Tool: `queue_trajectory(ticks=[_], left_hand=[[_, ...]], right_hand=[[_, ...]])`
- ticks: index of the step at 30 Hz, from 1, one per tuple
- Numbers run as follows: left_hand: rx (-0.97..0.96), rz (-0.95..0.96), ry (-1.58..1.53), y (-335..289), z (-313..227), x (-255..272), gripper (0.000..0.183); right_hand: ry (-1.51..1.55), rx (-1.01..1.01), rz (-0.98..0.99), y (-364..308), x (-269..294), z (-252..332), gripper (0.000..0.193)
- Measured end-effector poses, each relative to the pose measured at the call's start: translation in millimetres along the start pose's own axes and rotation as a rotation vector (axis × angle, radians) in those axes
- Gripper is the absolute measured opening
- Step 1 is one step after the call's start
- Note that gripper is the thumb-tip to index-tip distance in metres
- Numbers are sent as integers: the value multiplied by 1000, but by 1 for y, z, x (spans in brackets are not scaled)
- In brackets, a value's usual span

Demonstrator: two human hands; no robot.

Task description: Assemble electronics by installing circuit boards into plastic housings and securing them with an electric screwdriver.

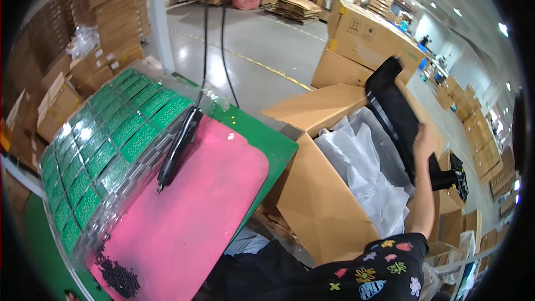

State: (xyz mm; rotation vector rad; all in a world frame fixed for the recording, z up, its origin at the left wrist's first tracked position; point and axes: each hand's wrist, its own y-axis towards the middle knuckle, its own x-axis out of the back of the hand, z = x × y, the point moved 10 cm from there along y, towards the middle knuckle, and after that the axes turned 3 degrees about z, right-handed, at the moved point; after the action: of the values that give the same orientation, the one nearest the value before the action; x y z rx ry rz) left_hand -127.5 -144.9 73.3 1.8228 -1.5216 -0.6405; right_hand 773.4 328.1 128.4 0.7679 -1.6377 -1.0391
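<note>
Green tabletop (267,146) lies left; my right hand (425,144) grips the long black part (392,118) by its edge, presumably for control, above the open carton (326,206). My left hand (71,296) barely shows; its grip I cannot tell.

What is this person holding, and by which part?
The right hand holds a long black panel by its long edge, around the middle. Only a sliver of the left hand shows, so its hold can't be told.

At three o'clock, the black panel (398,116) looks like matt plastic; four o'clock, crinkled plastic bag (362,161) in plain cardboard carton (320,206); eight, smooth matt mat (189,206); nine, glossy clear-plastic tray (127,183).
</note>
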Motion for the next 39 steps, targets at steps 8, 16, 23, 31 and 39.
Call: queue_trajectory(ticks=[8,16,23,31,39], left_hand=[[155,664,-278,-75,-83,-124,14],[-500,1623,-395,-184,-202,-168,49],[-248,1807,54,-144,-134,-140,30],[-485,1288,383,-114,-120,-190,22],[-456,1414,176,-130,-88,-223,22]], right_hand=[[1244,-445,797,78,10,125,33],[1793,-659,1644,-117,101,396,35],[1450,-166,2351,-192,136,452,14],[1782,1038,788,-56,251,633,25],[1337,1284,327,-55,275,803,69]])
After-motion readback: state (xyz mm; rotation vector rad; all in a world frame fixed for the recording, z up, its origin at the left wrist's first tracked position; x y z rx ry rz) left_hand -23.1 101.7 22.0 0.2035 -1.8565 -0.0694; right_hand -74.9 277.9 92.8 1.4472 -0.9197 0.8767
